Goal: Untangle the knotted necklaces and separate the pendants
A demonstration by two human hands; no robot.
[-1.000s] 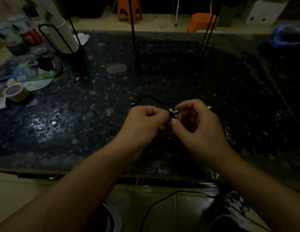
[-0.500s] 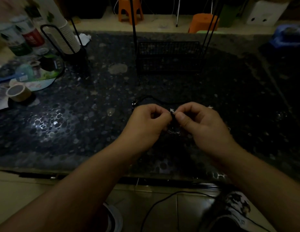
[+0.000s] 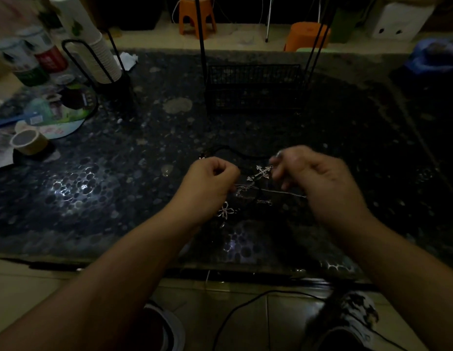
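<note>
1. Left hand [image 3: 210,183] over the dark pebble-patterned table [image 3: 119,198], fingers curled into a loose fist, pinching a thin silver chain [image 3: 283,192] at the thumb side.
2. Right hand [image 3: 319,178] just right of centre, motion-blurred; fingers partly curled, tips toward the cross pendant [image 3: 262,171]. Cannot tell whether the tips grip anything.
3. Silver chain stretched taut, near level, from the left hand's fingers across to the heel of the right hand.
4. Cross pendant between the two hands, tilted, above the taut chain; contact with the right fingertips unclear.
5. Black cord [image 3: 235,154] arcing from behind the left hand toward the right hand, on the far side of the cross.
6. Flower-shaped pendant [image 3: 224,211] below the left hand, near the wrist, lying on or just above the table.
7. Small tangle of chain links [image 3: 243,191] just under the left hand's knuckles; a short clasp piece [image 3: 264,201] below the taut chain.
8. Black wire basket [image 3: 254,88] at the far middle of the table, well apart from the hands.
9. Roll of tape [image 3: 30,141] at far left; stack of paper cups [image 3: 93,44] in a black wire holder behind it.
10. Lighting dim; fine detail of the knot not resolvable.
</note>
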